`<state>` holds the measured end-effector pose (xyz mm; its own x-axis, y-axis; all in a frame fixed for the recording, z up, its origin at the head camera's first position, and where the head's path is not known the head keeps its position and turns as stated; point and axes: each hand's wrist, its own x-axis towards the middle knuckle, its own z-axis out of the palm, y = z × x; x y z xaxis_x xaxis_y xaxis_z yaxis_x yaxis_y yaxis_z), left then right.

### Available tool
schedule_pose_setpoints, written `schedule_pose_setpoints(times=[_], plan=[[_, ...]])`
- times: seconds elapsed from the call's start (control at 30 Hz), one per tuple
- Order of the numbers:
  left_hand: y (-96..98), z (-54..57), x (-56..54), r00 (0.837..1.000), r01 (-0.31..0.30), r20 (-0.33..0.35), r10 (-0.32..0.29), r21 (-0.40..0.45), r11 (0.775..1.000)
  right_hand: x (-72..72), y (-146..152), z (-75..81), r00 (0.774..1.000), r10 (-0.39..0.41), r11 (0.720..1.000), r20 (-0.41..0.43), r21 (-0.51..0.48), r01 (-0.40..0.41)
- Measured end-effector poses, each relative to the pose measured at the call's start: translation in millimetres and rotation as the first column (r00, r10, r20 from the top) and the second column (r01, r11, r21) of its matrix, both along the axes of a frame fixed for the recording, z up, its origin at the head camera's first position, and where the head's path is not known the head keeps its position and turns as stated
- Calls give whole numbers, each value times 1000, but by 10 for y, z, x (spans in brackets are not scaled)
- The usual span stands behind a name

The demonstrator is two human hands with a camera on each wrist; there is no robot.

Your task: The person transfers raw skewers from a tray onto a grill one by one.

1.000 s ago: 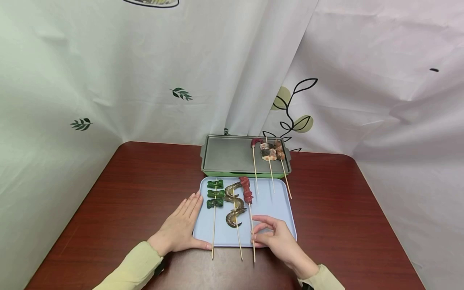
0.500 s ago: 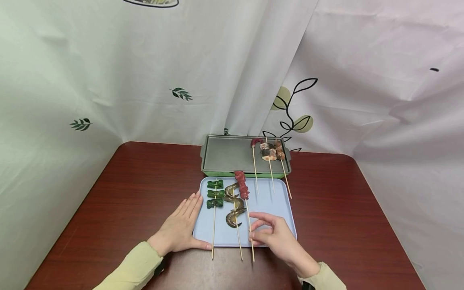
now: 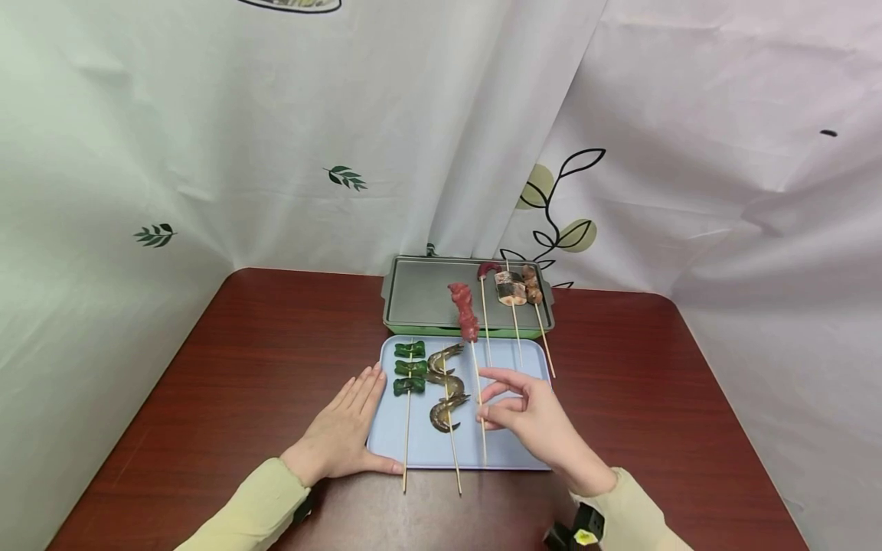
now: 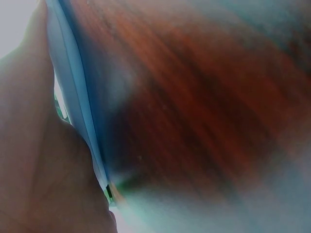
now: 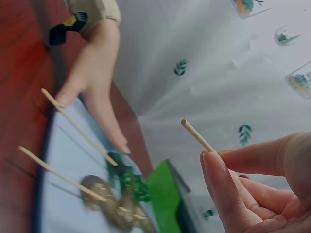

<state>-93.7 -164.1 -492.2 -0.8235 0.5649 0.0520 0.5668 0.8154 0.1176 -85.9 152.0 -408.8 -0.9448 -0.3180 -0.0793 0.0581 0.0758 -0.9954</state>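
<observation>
My right hand pinches the stick of a red meat skewer between thumb and fingertips. Its meat end overlaps the front of the grill pan, and the stick crosses over the blue tray. In the right wrist view the bare stick end pokes out past the fingertips. My left hand rests with straight fingers along the tray's left edge, thumb at the near corner. On the tray lie a green vegetable skewer and a shrimp skewer, side by side, sticks jutting over the near rim.
At the pan's right side lie a dark red curled skewer, a fish-chunk skewer and a brown meatball skewer, their sticks reaching over the tray. A dark red wooden table carries everything. A printed white curtain hangs behind.
My right hand has lifted the red meat skewer off the tray and moved it forward, its meat now over the pan's front. The left hand has stayed in place.
</observation>
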Motion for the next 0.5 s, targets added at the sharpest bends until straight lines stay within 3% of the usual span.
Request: schedule_pose_setpoints(times=[0.27, 0.5], plan=[[-3, -3, -9, 1000, 0, 7, 0, -11, 1000, -217, 52, 229, 996, -55, 998, -75, 16, 57], [-1, 0, -6, 1000, -6, 17, 6, -7, 1000, -450, 42, 334, 992, -92, 995, -88, 29, 95]])
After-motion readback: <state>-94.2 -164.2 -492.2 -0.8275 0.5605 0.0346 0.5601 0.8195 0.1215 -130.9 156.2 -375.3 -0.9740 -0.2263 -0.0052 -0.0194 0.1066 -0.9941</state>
